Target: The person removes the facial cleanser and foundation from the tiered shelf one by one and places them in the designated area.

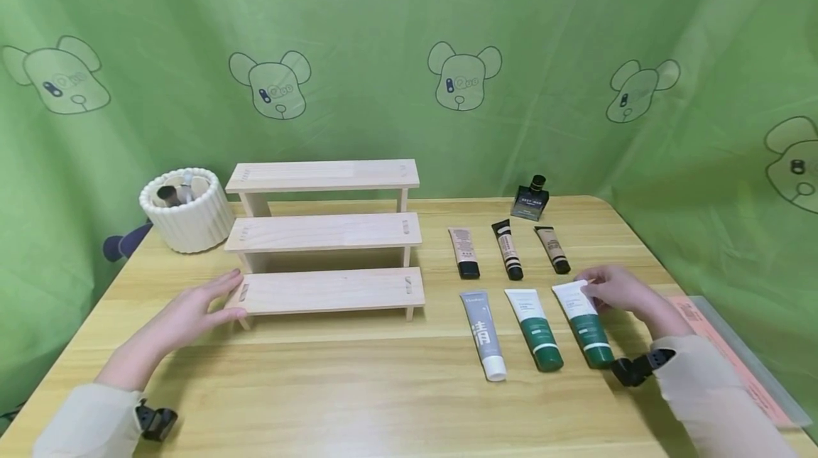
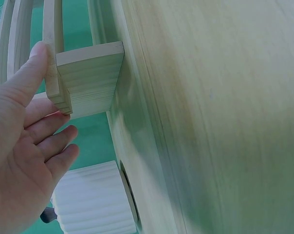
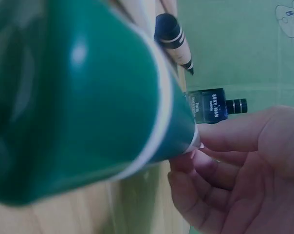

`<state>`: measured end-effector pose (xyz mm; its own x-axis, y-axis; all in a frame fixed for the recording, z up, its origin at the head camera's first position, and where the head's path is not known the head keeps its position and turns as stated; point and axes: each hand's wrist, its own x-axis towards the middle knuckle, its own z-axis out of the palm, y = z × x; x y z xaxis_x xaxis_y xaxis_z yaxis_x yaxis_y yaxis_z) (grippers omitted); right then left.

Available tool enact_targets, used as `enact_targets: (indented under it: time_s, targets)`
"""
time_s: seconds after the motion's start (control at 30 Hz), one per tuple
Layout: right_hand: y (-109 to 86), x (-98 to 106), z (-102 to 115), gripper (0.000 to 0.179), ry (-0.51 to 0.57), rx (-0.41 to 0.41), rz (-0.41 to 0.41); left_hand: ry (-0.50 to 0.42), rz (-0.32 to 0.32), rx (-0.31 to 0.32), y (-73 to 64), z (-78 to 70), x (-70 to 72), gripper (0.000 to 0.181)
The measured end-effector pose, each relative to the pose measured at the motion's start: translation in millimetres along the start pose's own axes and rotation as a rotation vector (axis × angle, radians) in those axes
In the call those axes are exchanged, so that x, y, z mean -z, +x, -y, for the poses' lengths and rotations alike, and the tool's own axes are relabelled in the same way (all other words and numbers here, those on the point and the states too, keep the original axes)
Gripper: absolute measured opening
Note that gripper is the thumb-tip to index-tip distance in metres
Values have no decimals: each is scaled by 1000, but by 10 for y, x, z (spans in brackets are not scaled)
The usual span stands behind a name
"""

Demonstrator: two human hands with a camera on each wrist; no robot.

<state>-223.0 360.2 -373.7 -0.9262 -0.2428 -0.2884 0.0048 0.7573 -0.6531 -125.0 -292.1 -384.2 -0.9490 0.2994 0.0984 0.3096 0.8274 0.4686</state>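
My left hand [image 1: 192, 307] holds the left end of the lowest step of a three-tier wooden shelf [image 1: 332, 291]. In the left wrist view the thumb [image 2: 39, 53] lies on the board's edge, with the index finger at its corner. With its thumb and fingers, my right hand [image 1: 616, 289] pinches the flat white end of a green and white squeeze tube [image 1: 584, 326]. The tube's green cap end [image 3: 88, 107] looms large in the right wrist view. To its left lie a matching tube [image 1: 537, 330] and a grey tube with a white cap [image 1: 483, 334].
Behind the large tubes lie small cosmetic tubes [image 1: 508, 251], with a dark perfume bottle [image 1: 531, 199] farther back. A white ribbed pot [image 1: 192, 220] holding brushes stands left of the shelf. A pink sheet in a clear sleeve [image 1: 735, 358] lies along the right edge. Green curtain encloses the table.
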Motion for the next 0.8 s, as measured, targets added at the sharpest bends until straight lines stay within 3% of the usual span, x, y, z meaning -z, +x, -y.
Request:
enact_targets:
  time_s: [0.4, 0.8]
  targets:
    - [111, 94, -44, 31, -79, -92, 71, 2, -2, -8, 14, 0, 2, 70]
    - [146, 141, -74, 28, -45, -115, 120, 9, -4, -12, 27, -9, -8, 70]
